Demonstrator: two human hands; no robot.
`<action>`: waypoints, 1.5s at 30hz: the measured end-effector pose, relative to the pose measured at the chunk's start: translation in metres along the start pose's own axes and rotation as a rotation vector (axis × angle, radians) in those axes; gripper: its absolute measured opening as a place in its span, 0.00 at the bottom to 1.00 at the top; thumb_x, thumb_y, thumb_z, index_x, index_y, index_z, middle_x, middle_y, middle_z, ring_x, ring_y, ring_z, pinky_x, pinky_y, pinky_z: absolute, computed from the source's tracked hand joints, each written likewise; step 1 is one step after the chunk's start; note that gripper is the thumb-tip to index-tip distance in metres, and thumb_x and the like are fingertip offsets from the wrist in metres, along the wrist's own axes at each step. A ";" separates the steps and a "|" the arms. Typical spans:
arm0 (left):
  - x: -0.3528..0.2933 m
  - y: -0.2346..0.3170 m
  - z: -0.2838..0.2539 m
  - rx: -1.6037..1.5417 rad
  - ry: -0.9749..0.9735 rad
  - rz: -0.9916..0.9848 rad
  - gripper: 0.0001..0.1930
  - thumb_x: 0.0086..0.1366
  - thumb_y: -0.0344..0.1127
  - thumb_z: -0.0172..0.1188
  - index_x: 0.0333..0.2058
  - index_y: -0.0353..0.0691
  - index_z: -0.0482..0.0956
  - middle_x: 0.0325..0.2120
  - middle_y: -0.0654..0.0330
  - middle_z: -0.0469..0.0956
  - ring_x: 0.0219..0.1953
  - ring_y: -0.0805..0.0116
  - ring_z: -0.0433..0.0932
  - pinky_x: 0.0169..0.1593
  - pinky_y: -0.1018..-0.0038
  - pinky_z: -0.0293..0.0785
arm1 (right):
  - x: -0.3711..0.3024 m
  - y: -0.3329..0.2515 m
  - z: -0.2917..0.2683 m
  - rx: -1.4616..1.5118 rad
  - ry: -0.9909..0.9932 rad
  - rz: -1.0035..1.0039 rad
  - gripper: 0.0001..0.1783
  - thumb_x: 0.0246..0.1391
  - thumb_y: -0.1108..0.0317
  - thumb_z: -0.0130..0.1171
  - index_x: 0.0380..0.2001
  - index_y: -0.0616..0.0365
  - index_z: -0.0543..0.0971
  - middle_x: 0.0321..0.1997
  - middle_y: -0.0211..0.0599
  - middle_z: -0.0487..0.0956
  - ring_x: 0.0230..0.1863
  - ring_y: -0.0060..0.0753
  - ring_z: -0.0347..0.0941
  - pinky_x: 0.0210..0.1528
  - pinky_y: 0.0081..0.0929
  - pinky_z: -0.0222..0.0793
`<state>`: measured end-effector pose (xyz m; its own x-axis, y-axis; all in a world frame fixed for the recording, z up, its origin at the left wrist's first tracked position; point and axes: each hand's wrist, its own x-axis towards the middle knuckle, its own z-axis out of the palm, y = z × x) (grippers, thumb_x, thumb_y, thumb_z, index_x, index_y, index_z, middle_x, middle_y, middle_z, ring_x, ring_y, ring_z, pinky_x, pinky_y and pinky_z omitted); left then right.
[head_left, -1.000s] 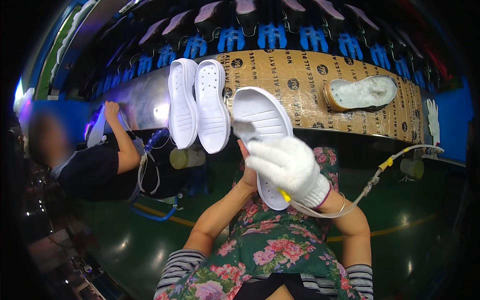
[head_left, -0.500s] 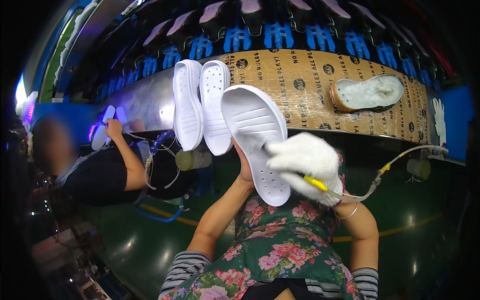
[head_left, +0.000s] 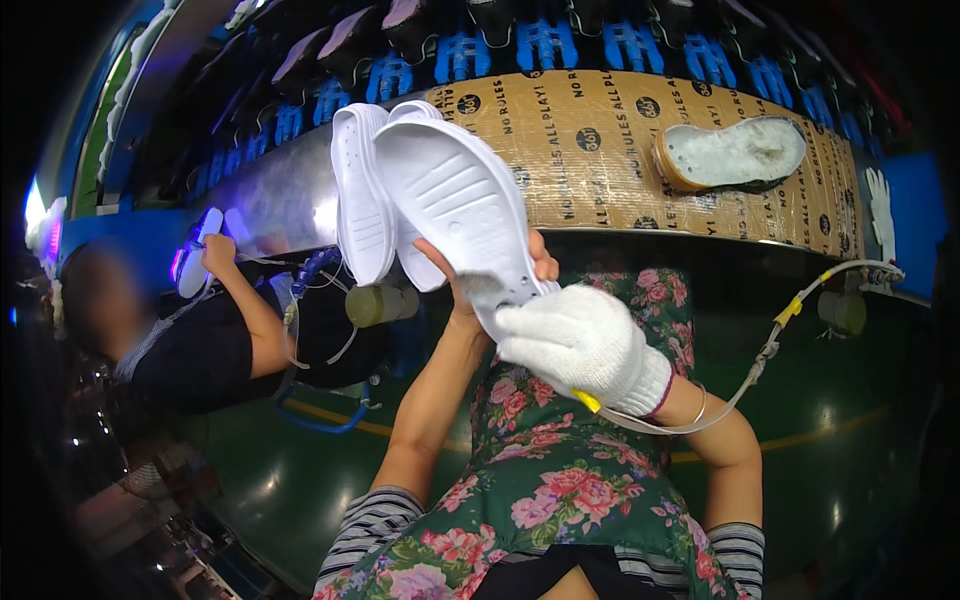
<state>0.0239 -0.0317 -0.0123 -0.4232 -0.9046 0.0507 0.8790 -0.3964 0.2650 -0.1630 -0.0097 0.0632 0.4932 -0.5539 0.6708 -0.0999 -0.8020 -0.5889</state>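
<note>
My bare left hand [head_left: 478, 290] holds up a white rubber shoe sole [head_left: 452, 208], tread side toward me, its fingers wrapped behind the heel end. My right hand [head_left: 582, 345], in a white knit glove, presses against the sole's lower end and grips a thin tool with a yellow tip [head_left: 588, 402] that trails a clear hose [head_left: 780, 338]. Two more white soles [head_left: 362, 195] stand upright just behind the one I hold. A floral apron [head_left: 560, 470] covers my lap.
A brown printed conveyor belt [head_left: 610, 130] runs across the top, carrying a fleece-lined tan sole [head_left: 735, 155]. Blue holders with dark shoes [head_left: 540, 45] line the rail above. A person in dark clothes [head_left: 190, 340] works at my left, one hand on a sole. Green floor lies below.
The sole has tilted so its toe points up-left. My gloved right hand has slid down from the sole's middle to its lower end. The person at left has leaned closer.
</note>
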 end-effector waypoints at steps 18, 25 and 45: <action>0.024 0.032 -0.003 -0.010 -0.027 0.068 0.66 0.43 0.98 0.45 0.62 0.41 0.70 0.38 0.45 0.78 0.32 0.51 0.78 0.42 0.55 0.75 | -0.003 -0.011 0.005 -0.056 -0.061 0.007 0.20 0.42 0.72 0.74 0.43 0.49 0.88 0.48 0.40 0.88 0.42 0.41 0.86 0.41 0.38 0.80; 0.037 0.049 -0.008 0.101 -0.191 -0.165 0.67 0.43 0.95 0.55 0.70 0.45 0.64 0.40 0.40 0.76 0.32 0.47 0.79 0.40 0.54 0.73 | -0.009 0.003 0.004 0.074 0.026 0.074 0.20 0.38 0.72 0.74 0.40 0.49 0.88 0.48 0.38 0.88 0.42 0.42 0.85 0.42 0.38 0.80; 0.060 0.077 -0.013 0.864 -0.001 -0.685 0.42 0.70 0.69 0.59 0.67 0.36 0.72 0.57 0.48 0.81 0.54 0.61 0.83 0.57 0.65 0.82 | -0.013 0.003 0.004 0.324 -0.096 0.209 0.17 0.41 0.77 0.74 0.38 0.52 0.87 0.48 0.39 0.88 0.42 0.44 0.85 0.43 0.38 0.80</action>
<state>0.0687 -0.1189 -0.0012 -0.7629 -0.5347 -0.3635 0.0086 -0.5706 0.8212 -0.1664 -0.0043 0.0506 0.5710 -0.6621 0.4854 0.0640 -0.5535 -0.8304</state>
